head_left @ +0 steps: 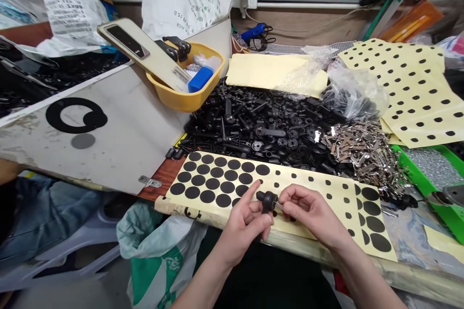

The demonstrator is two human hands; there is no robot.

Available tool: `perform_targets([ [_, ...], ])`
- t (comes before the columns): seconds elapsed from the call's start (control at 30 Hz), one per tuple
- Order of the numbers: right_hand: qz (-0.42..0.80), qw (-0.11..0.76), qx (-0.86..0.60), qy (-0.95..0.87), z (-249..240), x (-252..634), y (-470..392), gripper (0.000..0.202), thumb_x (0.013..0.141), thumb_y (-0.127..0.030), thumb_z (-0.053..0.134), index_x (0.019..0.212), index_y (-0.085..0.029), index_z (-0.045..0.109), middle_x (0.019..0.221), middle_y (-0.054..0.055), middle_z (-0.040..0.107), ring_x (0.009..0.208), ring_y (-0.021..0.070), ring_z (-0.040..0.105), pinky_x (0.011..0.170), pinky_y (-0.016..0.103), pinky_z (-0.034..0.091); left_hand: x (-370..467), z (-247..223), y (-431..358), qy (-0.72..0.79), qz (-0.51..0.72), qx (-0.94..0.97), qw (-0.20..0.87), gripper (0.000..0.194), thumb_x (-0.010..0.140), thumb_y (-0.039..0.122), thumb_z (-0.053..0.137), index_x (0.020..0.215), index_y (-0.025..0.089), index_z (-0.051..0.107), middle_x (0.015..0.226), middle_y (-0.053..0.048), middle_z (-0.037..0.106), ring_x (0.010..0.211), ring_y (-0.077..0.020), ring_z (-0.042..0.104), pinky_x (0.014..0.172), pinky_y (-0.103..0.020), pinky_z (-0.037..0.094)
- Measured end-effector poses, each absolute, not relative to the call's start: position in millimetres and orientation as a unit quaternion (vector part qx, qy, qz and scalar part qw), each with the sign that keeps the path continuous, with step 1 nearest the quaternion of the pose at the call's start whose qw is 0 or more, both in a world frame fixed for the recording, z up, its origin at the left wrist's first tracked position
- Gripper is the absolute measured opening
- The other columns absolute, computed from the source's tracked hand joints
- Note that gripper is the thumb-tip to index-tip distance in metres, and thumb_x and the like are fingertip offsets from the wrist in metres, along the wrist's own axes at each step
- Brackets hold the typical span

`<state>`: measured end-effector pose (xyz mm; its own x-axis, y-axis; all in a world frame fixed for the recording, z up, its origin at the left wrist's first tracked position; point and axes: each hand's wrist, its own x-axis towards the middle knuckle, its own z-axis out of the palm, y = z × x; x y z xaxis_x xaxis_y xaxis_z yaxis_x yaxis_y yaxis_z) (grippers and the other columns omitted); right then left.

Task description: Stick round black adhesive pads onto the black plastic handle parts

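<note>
Between thumb and fingers, my left hand (245,222) grips a small black plastic part (268,200), its index finger stretched out. My right hand (313,210) is closed in a pinch at the part's right side, where a thin shiny metal piece (279,205) shows at the fingertips. Both hands are above yellow sticker sheets (304,178) with black dots, large at the left and small in the middle. Beyond them lies a wide heap of black plastic parts (268,120), with a pile of metal clips (366,154) at its right.
A yellow basket (184,101) holds a phone (145,53) and a blue item (200,79). Left stands a white partition (126,154). At right are a green tray (424,178) of tiny metal pieces and dotted sheets (409,82). A plastic bag (355,89) lies behind the clips.
</note>
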<state>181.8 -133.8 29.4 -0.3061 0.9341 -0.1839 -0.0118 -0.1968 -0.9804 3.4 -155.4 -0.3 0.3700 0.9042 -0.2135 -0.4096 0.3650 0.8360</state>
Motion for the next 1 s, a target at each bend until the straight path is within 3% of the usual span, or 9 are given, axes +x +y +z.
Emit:
perform_targets([
  [0.37, 0.628, 0.334, -0.457, -0.533, 35, 170, -128, 0.035, 0.076, -0.045, 0.073, 0.065, -0.019, 0.052, 0.060, -0.003, 0.057, 0.057, 0.0120, 0.050, 0.057, 0.025, 0.041, -1, -2, -154, 0.339, 0.388, 0.401, 0.758, 0.088, 0.082, 0.037, 0.065, 0.151, 0.018, 0.014, 0.078, 0.002, 0.056, 0.053, -0.0073, 0.050, 0.063, -0.028, 0.041],
  [0.63, 0.608, 0.273, -0.484, -0.567, 38, 173, -127, 0.035, 0.074, -0.041, 0.076, 0.062, -0.018, 0.052, 0.057, -0.005, 0.051, 0.055, 0.0101, 0.043, 0.053, 0.023, 0.035, 16, -18, -175, 0.487, 0.403, 0.557, 0.539, 0.073, 0.086, 0.030, 0.055, 0.150, 0.014, 0.024, 0.077, -0.003, 0.062, 0.070, -0.0184, 0.055, 0.072, -0.032, 0.046],
  [0.7, 0.604, 0.279, -0.495, -0.559, 38, 175, -130, 0.035, 0.073, -0.042, 0.077, 0.066, -0.018, 0.053, 0.062, -0.004, 0.053, 0.057, 0.0108, 0.046, 0.054, 0.023, 0.038, 20, -19, -177, 0.498, 0.400, 0.585, 0.500, 0.071, 0.087, 0.027, 0.053, 0.150, 0.013, 0.023, 0.074, -0.003, 0.062, 0.067, -0.0182, 0.055, 0.069, -0.032, 0.046],
  [0.87, 0.640, 0.309, -0.474, -0.519, 38, 177, -139, 0.041, 0.071, -0.047, 0.078, 0.099, -0.022, 0.062, 0.095, 0.004, 0.062, 0.084, 0.0196, 0.059, 0.070, 0.031, 0.051, 22, -15, -176, 0.496, 0.376, 0.647, 0.441, 0.066, 0.088, 0.020, 0.047, 0.149, 0.014, 0.024, 0.079, -0.006, 0.068, 0.062, -0.0178, 0.057, 0.061, -0.030, 0.041],
  [1.0, 0.668, 0.305, -0.471, -0.489, 35, 176, -144, 0.034, 0.076, -0.045, 0.074, 0.099, -0.021, 0.065, 0.086, 0.003, 0.064, 0.082, 0.0195, 0.061, 0.075, 0.033, 0.052, 21, -18, -176, 0.484, 0.362, 0.680, 0.415, 0.064, 0.089, 0.019, 0.044, 0.149, 0.010, 0.024, 0.078, -0.008, 0.069, 0.060, -0.0190, 0.058, 0.059, -0.031, 0.039],
])
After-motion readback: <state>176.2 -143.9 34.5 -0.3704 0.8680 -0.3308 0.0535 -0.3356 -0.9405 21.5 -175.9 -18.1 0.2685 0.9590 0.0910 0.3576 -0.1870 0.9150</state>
